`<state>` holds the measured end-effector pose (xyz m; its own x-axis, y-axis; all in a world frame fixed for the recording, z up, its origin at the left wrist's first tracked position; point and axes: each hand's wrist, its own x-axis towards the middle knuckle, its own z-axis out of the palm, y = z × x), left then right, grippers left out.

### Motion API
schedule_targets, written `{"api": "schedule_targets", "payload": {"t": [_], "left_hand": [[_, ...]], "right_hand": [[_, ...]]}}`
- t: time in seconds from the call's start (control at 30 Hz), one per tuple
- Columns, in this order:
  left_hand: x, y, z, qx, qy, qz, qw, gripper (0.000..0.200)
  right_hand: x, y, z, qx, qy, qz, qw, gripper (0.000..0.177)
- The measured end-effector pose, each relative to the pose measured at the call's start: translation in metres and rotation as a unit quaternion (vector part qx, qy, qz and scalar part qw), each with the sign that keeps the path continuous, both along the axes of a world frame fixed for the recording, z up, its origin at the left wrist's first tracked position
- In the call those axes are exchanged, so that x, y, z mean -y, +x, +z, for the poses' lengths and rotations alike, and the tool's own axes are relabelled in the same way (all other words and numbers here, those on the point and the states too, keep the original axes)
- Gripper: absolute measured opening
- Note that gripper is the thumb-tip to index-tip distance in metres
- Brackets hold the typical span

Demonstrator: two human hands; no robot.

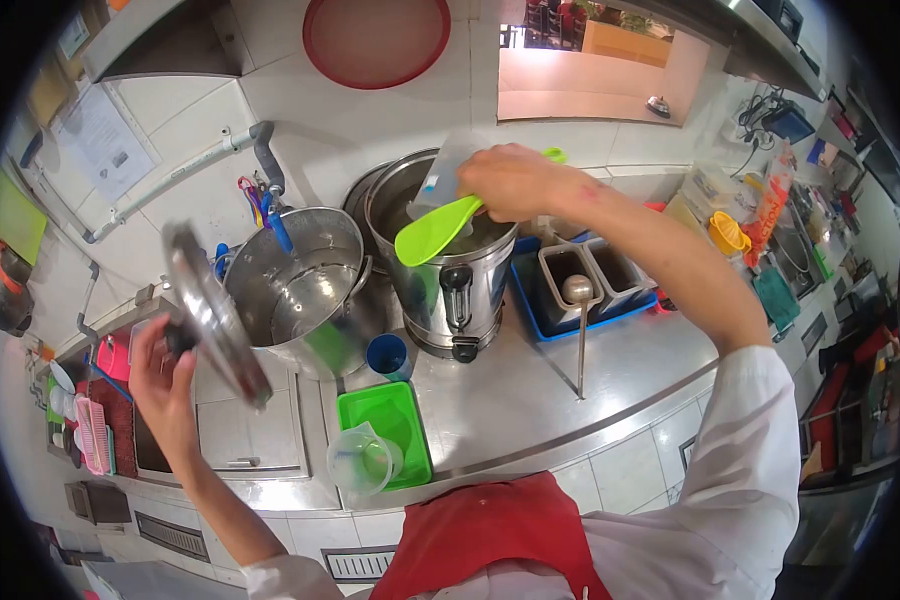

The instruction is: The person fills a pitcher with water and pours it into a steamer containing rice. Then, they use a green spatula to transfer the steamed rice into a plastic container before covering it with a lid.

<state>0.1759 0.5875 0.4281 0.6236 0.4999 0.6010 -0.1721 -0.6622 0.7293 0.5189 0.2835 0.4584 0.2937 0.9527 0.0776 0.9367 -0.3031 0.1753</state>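
Observation:
On the left, my left hand (160, 385) grips the dark knob of a metal lid (215, 315), which is tilted nearly on edge beside a large steel pot (335, 350). My right hand (513, 182) is closed around a lime-green spoon (435, 232) over the open top of a steel urn (425, 305) with a black tap. A translucent plastic container (450, 172) also shows at that hand, partly behind the fingers; its grip is hidden. The spoon's broad end points down and left above the urn's mouth.
A blue cup (388, 355) stands before the urn. Nearer me, a clear measuring jug (365, 460) overlaps a green tray (415, 425). At right, a blue tray (530, 300) holds dark-filled bins, with a long-handled ladle (582, 340) in front. A pipe (185, 178) runs along the wall.

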Motion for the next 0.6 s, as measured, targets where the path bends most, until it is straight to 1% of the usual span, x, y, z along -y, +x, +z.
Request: {"api": "schedule_targets", "payload": {"t": [0.07, 0.2, 0.23, 0.3, 0.4, 0.5, 0.57, 0.6], "left_hand": [[-0.011, -0.032, -0.017, 0.019, 0.011, 0.044, 0.999, 0.043], [-0.008, -0.080, -0.029, -0.001, -0.031, 0.063, 0.998, 0.043], [-0.011, -0.089, -0.033, -0.003, -0.039, 0.061, 0.997, 0.043], [-0.012, -0.101, -0.037, -0.005, -0.046, 0.070, 0.997, 0.043], [-0.012, -0.109, -0.036, -0.007, -0.044, 0.089, 0.995, 0.043], [-0.013, -0.111, -0.034, -0.005, -0.047, 0.089, 0.995, 0.043], [-0.013, -0.107, -0.030, -0.004, -0.047, 0.082, 0.996, 0.043], [-0.014, -0.105, -0.029, -0.004, -0.020, 0.086, 0.996, 0.043]], "right_hand": [[-0.022, 0.006, -0.011, -0.021, -0.042, -0.001, 0.999, 0.016], [-0.035, 0.012, -0.009, -0.099, -0.082, -0.025, 0.991, 0.015], [-0.036, 0.015, -0.009, -0.100, -0.090, -0.018, 0.991, 0.016], [-0.036, 0.021, -0.011, -0.101, -0.104, -0.003, 0.989, 0.018], [-0.035, 0.024, -0.012, -0.159, -0.115, -0.022, 0.980, 0.018], [-0.032, 0.030, -0.019, -0.182, -0.105, -0.013, 0.977, 0.018], [-0.029, 0.031, -0.019, -0.228, -0.070, -0.033, 0.970, 0.019], [-0.027, 0.031, -0.019, -0.251, -0.052, -0.043, 0.966, 0.019]]}}
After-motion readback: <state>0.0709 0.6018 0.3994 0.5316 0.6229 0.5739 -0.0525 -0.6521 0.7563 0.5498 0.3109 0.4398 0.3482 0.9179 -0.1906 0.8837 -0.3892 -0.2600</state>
